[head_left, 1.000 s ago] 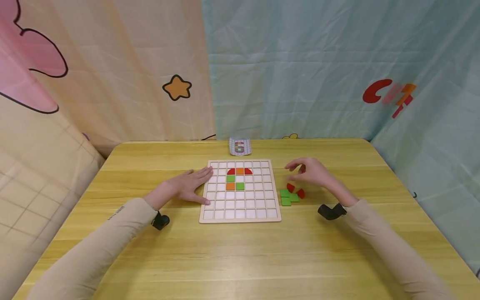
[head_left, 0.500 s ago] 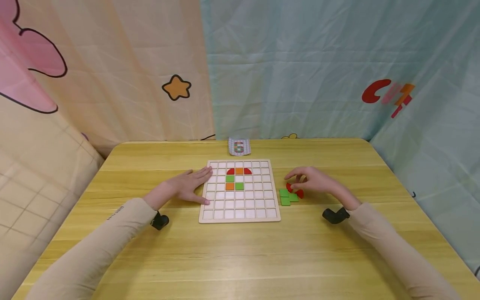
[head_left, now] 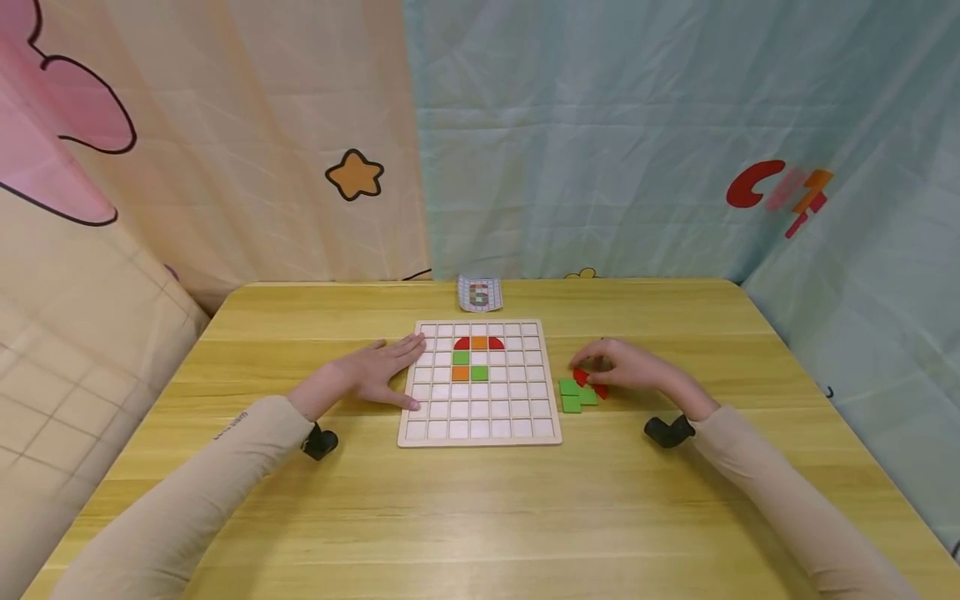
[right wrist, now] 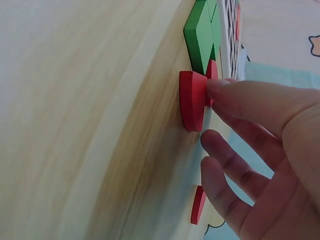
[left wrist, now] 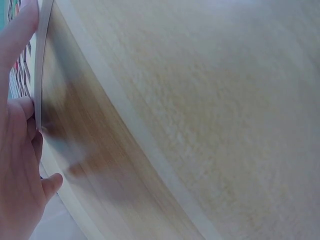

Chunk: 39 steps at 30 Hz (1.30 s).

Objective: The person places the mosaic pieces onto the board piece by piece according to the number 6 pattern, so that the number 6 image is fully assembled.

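Note:
A square wooden grid board (head_left: 481, 431) lies on the table; set in it are red, orange and green tiles (head_left: 479, 373). My left hand (head_left: 381, 372) lies spread at the board's left edge, fingers on the rim; the left wrist view shows this hand (left wrist: 22, 145) beside the board's side. Right of the board, my right hand (head_left: 626, 365) pinches a red quarter-circle tile (right wrist: 212, 70) between thumb and index finger; the fingertips partly hide it. Close by lies another red quarter-circle tile (right wrist: 192, 101), touching or nearly touching the green square tiles (head_left: 572, 403).
A small card (head_left: 480, 294) with a coloured grid pattern lies at the table's back edge. Printed curtains (head_left: 600, 142) hang behind the table (head_left: 480, 517). In the right wrist view a further red shape (right wrist: 198, 205) shows below the fingers.
My right hand has come down onto the red tiles, its thumb and index finger closing on one. My left hand has stayed on the board's edge.

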### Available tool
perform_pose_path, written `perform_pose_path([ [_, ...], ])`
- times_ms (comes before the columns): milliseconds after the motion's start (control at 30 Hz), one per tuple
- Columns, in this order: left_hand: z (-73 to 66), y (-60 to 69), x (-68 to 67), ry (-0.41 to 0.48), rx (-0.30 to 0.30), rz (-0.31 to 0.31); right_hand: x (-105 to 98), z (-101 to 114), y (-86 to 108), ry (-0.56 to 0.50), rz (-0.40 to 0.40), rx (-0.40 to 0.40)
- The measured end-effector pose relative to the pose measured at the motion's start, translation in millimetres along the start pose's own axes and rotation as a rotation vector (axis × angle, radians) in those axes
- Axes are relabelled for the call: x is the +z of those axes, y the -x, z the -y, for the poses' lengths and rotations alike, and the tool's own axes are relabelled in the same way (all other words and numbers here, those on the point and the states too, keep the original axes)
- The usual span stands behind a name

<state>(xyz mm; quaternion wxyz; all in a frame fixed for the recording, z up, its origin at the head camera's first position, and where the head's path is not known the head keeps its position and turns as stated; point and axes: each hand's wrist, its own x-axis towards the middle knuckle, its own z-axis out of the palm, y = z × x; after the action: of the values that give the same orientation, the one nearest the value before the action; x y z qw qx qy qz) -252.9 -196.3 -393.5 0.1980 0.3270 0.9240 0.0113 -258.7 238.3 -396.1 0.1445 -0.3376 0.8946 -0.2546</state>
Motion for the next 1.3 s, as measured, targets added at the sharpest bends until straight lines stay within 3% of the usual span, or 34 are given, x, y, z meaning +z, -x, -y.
perform_pose_path([
  [233, 1.6, -1.9, 2.8, -0.011, -0.010, -0.003, 0.9, 1.6, -0.8, 0.103, -0.013, -0.005],
  [700, 0.0, -2.6, 1.3, 0.004, -0.021, 0.003, 1.3, 3.9, -0.6, 0.258, -0.167, 0.232],
  [867, 0.4, -2.7, 2.1, 0.004, -0.018, 0.004, 2.1, 5.2, 0.6, 0.282, -0.185, 0.306],
  [1067, -0.4, -1.9, 2.0, 0.007, -0.017, 0.005, 1.6, 3.6, 2.8, 0.243, -0.195, 0.270],
  [1300, 0.0, -1.6, 1.8, 0.009, -0.012, 0.000, -0.3, 1.3, 2.4, 0.185, -0.152, 0.208],
])
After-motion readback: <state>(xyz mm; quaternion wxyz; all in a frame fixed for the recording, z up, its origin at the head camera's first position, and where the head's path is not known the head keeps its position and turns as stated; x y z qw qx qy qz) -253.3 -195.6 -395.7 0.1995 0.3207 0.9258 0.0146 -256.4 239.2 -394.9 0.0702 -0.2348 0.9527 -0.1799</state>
